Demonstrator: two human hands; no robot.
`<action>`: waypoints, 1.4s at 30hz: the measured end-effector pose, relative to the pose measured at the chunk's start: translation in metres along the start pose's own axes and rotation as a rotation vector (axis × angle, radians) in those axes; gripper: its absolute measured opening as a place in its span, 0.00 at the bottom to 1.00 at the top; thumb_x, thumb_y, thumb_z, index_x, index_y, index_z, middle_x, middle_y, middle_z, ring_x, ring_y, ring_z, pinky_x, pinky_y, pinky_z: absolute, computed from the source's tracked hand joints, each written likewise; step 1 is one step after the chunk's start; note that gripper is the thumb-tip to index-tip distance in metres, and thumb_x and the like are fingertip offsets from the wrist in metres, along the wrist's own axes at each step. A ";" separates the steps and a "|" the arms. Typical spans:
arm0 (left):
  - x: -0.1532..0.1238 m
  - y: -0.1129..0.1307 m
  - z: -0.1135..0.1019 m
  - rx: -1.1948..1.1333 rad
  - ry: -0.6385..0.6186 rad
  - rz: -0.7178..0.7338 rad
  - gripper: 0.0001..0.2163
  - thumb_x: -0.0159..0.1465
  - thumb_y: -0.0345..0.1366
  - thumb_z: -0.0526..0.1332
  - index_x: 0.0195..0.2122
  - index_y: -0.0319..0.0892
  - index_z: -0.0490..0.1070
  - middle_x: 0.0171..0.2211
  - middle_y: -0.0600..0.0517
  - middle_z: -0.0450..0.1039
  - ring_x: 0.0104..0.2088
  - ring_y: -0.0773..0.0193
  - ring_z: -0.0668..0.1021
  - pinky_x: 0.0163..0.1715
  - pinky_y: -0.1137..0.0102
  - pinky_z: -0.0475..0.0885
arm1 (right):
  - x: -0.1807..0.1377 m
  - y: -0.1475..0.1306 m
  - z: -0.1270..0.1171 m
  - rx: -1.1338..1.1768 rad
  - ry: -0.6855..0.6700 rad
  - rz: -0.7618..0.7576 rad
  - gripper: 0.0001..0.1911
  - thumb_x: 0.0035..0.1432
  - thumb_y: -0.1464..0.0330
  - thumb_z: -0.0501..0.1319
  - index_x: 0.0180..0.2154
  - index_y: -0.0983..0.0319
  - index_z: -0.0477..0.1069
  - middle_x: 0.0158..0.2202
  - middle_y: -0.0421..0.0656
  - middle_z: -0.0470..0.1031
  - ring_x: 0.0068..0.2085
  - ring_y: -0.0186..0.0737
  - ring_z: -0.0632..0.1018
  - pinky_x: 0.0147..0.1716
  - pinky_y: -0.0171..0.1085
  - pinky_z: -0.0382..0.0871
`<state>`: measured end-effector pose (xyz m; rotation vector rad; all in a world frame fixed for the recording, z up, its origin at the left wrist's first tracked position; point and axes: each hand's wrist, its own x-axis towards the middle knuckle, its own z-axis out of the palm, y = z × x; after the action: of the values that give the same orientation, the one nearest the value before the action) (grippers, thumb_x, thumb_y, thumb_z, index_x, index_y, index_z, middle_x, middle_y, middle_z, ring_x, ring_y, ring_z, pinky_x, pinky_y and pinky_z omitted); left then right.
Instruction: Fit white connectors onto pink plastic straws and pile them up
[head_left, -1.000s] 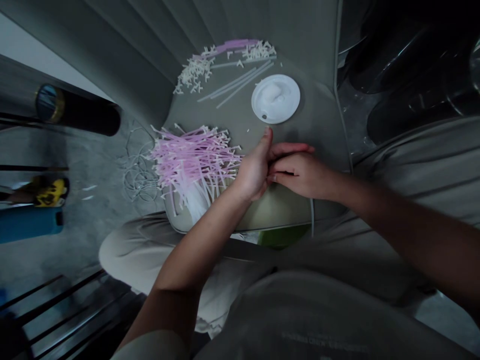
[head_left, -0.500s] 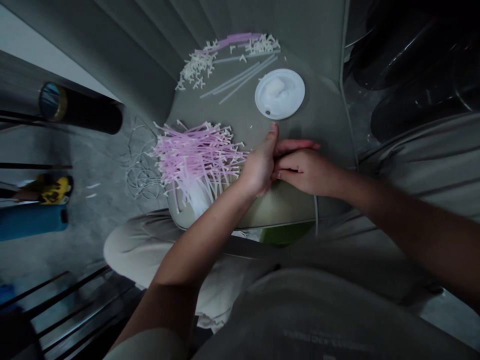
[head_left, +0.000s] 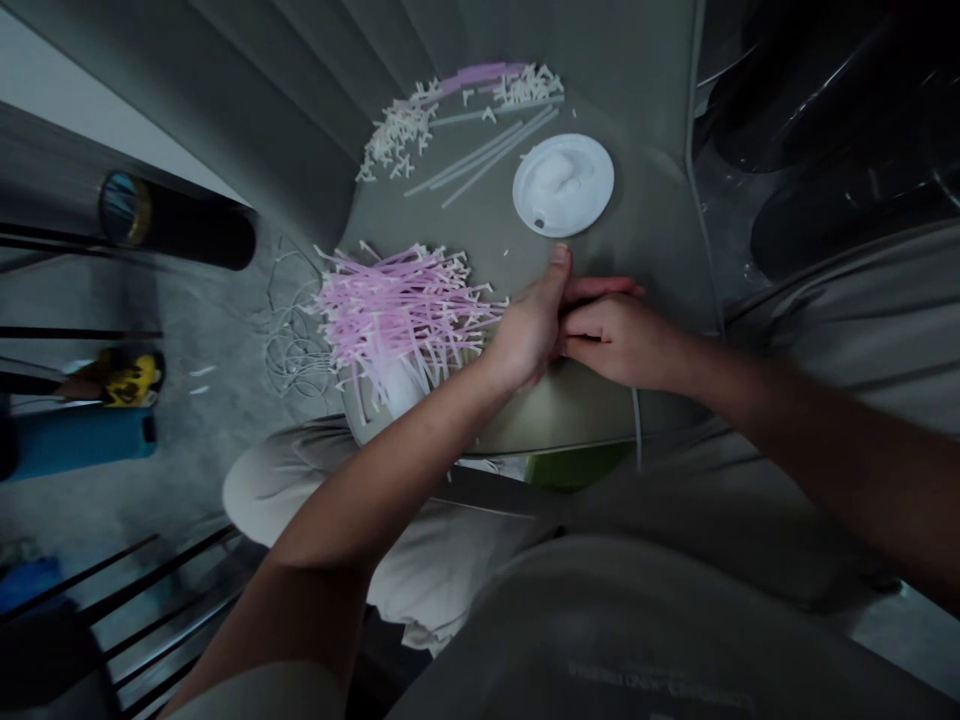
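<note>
My left hand (head_left: 529, 335) and right hand (head_left: 619, 342) were pressed together, and I couldn't tell what their grip held. Just beside them lay pink straws (head_left: 401, 320); a white lid (head_left: 596, 195) held a white lump (head_left: 553, 175).

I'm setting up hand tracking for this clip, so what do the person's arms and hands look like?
The left hand and the right hand are bare, with no gloves, and no watch or ring shows. Both forearms are bare too. A pale sleeve ends on the upper left arm, and the grey shirt has printed lettering.
</note>
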<state>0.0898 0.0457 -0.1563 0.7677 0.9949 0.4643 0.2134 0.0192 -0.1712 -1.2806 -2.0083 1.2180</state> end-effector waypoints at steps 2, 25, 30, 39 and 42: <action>0.001 0.000 0.000 -0.005 -0.007 0.007 0.29 0.68 0.54 0.43 0.38 0.39 0.78 0.40 0.48 0.80 0.52 0.53 0.78 0.56 0.60 0.71 | 0.000 0.000 0.000 0.001 0.000 0.009 0.10 0.56 0.75 0.57 0.24 0.64 0.74 0.24 0.40 0.74 0.27 0.31 0.69 0.28 0.34 0.55; 0.009 0.005 -0.001 0.000 -0.098 -0.020 0.29 0.69 0.54 0.43 0.42 0.36 0.76 0.42 0.46 0.80 0.54 0.52 0.76 0.58 0.62 0.69 | 0.001 0.003 -0.003 0.025 0.007 0.025 0.09 0.55 0.74 0.58 0.27 0.65 0.76 0.26 0.41 0.76 0.29 0.33 0.72 0.29 0.34 0.59; 0.002 0.014 -0.006 -0.058 -0.167 -0.049 0.30 0.68 0.57 0.42 0.39 0.37 0.76 0.44 0.46 0.80 0.53 0.52 0.77 0.59 0.61 0.68 | 0.001 -0.002 -0.005 0.108 0.007 0.005 0.10 0.58 0.71 0.58 0.33 0.64 0.79 0.32 0.43 0.80 0.35 0.36 0.76 0.35 0.35 0.65; -0.005 0.015 -0.011 -0.162 -0.180 -0.018 0.32 0.68 0.57 0.39 0.41 0.37 0.75 0.47 0.45 0.79 0.56 0.52 0.75 0.59 0.61 0.68 | -0.001 -0.003 -0.005 0.122 -0.016 0.010 0.10 0.60 0.70 0.56 0.34 0.65 0.76 0.32 0.43 0.77 0.34 0.35 0.74 0.33 0.34 0.62; -0.005 0.012 -0.008 -0.123 -0.110 -0.012 0.31 0.68 0.57 0.40 0.40 0.38 0.75 0.46 0.46 0.79 0.56 0.50 0.75 0.56 0.58 0.71 | -0.001 -0.004 -0.005 0.124 0.002 0.019 0.09 0.59 0.71 0.56 0.32 0.65 0.75 0.30 0.41 0.75 0.32 0.34 0.72 0.31 0.34 0.60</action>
<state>0.0804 0.0537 -0.1469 0.6688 0.8598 0.4633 0.2157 0.0198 -0.1652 -1.2430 -1.8917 1.3273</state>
